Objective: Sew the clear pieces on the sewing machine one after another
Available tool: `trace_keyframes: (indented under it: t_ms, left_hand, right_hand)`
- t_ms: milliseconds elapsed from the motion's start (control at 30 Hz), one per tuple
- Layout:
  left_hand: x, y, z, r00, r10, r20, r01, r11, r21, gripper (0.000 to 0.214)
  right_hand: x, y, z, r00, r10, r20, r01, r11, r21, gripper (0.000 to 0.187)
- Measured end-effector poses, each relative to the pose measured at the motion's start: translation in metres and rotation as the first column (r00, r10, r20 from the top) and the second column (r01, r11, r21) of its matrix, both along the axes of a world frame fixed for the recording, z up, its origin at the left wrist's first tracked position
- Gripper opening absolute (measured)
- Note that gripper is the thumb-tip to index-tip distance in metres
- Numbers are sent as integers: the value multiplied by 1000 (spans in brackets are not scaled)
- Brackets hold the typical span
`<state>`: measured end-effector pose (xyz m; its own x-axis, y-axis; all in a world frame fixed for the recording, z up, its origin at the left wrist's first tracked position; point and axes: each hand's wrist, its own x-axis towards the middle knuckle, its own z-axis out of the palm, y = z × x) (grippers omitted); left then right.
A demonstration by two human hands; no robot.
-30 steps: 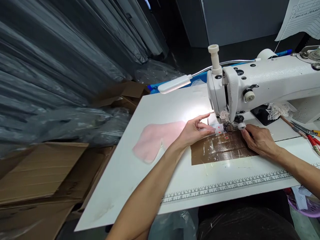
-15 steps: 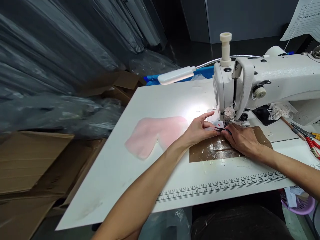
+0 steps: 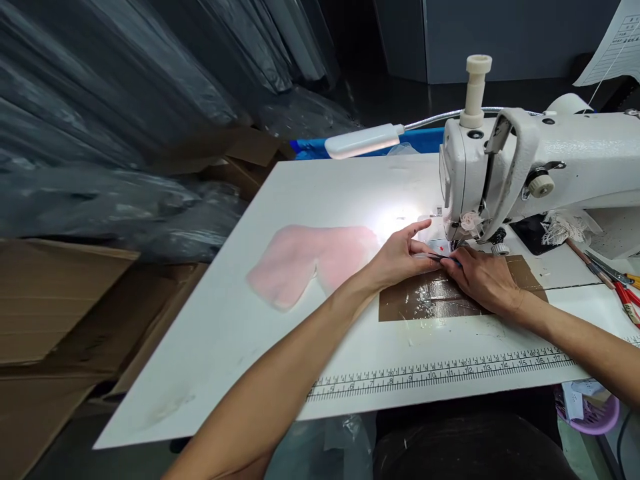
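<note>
My left hand (image 3: 400, 257) pinches a small white label with red marks (image 3: 439, 248) right under the needle of the white sewing machine (image 3: 530, 167), its index finger stretched forward. Touching the same label from the right, my right hand (image 3: 483, 279) lies on a brown taped patch (image 3: 430, 303) of the table with fingers pressed together. A piece of pink fabric (image 3: 305, 260) lies flat just left of my left wrist.
A lamp on a gooseneck (image 3: 364, 141) lights the needle area. A printed ruler (image 3: 440, 373) runs along the white table's front edge. Red-handled scissors and tools (image 3: 617, 277) lie at the far right. Cardboard boxes (image 3: 60, 300) and grey plastic-wrapped rolls stand to the left.
My right hand slid left from the machine's knob to the label beside my left fingers. The view has shifted a little to the left.
</note>
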<state>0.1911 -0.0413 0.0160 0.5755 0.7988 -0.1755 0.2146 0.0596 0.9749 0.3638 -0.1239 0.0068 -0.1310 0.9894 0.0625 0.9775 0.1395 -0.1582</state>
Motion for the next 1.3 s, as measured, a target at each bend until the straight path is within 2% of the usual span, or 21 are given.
trace_keyframes:
  t_ms: [400,700,933,1100,1200,1300]
  left_hand:
    - [-4,2,-5,999,-37,34,36,999,34,98]
    - [-3,2,-5,1000,-18,23,18,1000,12,103]
    - [-3,2,-6,999,-31,23,30,999,44,103]
    - [-3,4,-12,997,-69,44,67,996,51,103]
    - [-7,6,-16,991,-123,59,116,986,120,99]
    - [-17,14,-13,995,-96,-18,96,941,325,93]
  right_hand:
    - [3,1,-13,998,18,-60,-9,989,147,51]
    - [-2,0,-2,1000,-29,-11,29,999,34,43]
    - [1,1,-11,999,-1,-55,10,989,149,50]
    - [-2,0,-3,989,-93,-111,99,994,43,47]
    - [5,-4,4,981,-90,-173,90,996,-13,47]
    - [26,-15,6,987,-1,-162,4,1000,21,54]
